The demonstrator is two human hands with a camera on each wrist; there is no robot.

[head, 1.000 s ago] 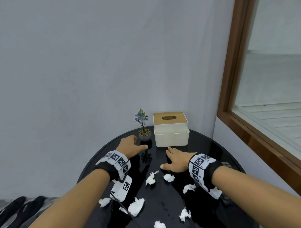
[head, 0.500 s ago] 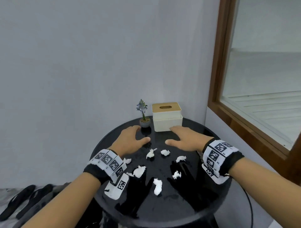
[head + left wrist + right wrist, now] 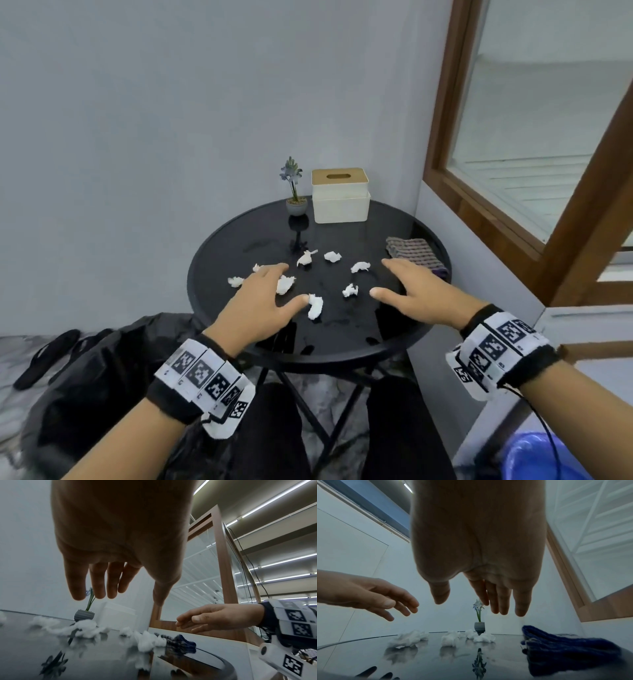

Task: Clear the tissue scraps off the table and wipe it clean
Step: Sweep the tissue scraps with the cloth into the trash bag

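Several white tissue scraps [image 3: 315, 306] [image 3: 85, 626] [image 3: 407, 638] lie scattered across the middle of the round black glossy table [image 3: 219, 246]. A folded striped cloth [image 3: 412, 251] [image 3: 565, 646] [image 3: 178, 642] sits near the table's right edge. My left hand [image 3: 263, 301] [image 3: 109, 585] hovers above the scraps on the left, fingers spread and holding nothing. My right hand [image 3: 411, 291] [image 3: 488, 601] hovers flat over the right side, just in front of the cloth, also empty.
A cream tissue box with a wooden lid [image 3: 340, 197] and a small potted flower [image 3: 294, 195] stand at the table's far edge by the wall. A black bag [image 3: 102, 370] lies on the floor at left, a blue bin [image 3: 555, 459] at lower right. A wood-framed window [image 3: 534, 171] stands on the right.
Both hands have drawn back from the tissue box toward the near side and lifted off the table. The view pulled back and the striped cloth has come into sight.
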